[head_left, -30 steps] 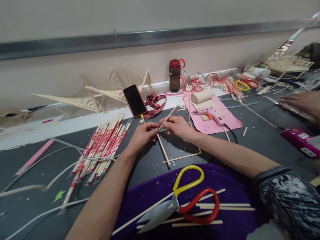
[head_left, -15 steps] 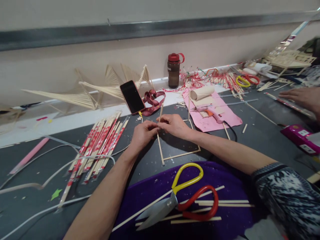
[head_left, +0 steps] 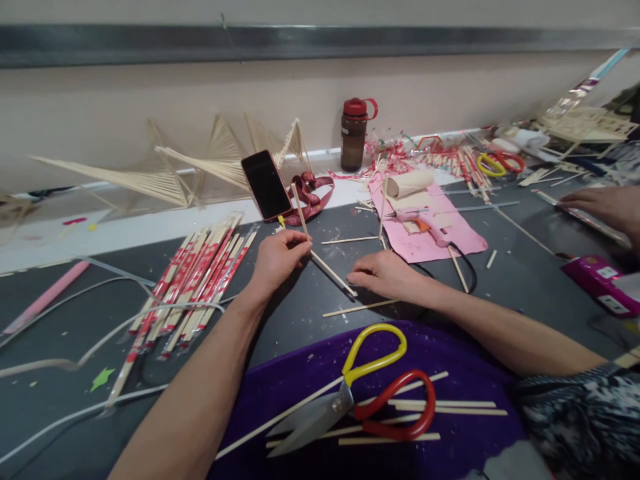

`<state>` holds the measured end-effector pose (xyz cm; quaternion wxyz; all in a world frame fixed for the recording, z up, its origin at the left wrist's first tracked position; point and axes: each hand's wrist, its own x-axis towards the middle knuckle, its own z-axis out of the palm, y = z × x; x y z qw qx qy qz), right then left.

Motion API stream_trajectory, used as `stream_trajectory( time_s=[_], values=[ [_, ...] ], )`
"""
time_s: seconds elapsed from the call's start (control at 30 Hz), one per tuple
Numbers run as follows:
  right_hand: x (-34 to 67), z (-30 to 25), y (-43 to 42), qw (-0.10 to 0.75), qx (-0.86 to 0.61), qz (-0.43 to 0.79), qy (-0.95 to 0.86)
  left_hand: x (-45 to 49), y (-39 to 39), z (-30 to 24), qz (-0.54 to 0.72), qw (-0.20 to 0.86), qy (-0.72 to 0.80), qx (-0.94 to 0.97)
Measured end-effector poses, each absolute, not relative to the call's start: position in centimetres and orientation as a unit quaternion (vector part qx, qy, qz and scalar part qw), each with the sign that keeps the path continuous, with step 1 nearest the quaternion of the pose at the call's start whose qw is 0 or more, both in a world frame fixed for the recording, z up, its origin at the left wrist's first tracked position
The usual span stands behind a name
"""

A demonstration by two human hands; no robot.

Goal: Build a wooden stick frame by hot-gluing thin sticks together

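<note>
My left hand [head_left: 283, 261] pinches two joined wooden sticks. One, the raised stick [head_left: 300, 208], leans up from the fingertips; the other, the lower stick [head_left: 333, 273], slants down to the right. My right hand [head_left: 383, 275] is low over the table, its curled fingers close to the lower stick's end and apart from it; whatever they hold, if anything, is hidden. Around that hand are a back stick [head_left: 350, 240], an upright stick [head_left: 383, 210] at its right end and a front stick [head_left: 360, 309]. Scissors [head_left: 345, 400] with yellow and red handles lie on purple cloth [head_left: 480, 373] before me.
Wrapped chopsticks [head_left: 193, 287] and white cables [head_left: 95, 353] lie at left. Behind stand a phone [head_left: 266, 185], a bottle [head_left: 354, 137] and a stick structure [head_left: 200, 167]. A glue gun [head_left: 425, 223] rests on pink cloth [head_left: 465, 248]. Another person's hand [head_left: 605, 207] is at far right.
The joined sticks have come away from the rectangular frame, and the lower one has swung right. My right hand has left the joint and moved right and nearer me. My left hand still pinches there.
</note>
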<state>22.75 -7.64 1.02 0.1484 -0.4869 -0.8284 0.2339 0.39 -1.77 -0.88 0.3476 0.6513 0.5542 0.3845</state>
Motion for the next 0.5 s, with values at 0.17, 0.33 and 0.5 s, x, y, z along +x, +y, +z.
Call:
stream_trajectory(
  time_s=[0.17,0.33,0.5],
  values=[
    [22.0,1.6,-8.6,0.111,-0.485,0.255,-0.829,0.3,-1.8,-0.8,0.412,0.335,0.551,0.644],
    [22.0,1.0,-8.5,0.143,-0.495,0.284,-0.809,0.7,-2.0,-0.7,0.436,0.350,0.553,0.618],
    [21.9,0.2,-8.3,0.183,-0.513,0.270,-0.794,1.2,-2.2,-0.5,0.495,0.430,0.519,0.548]
  ],
)
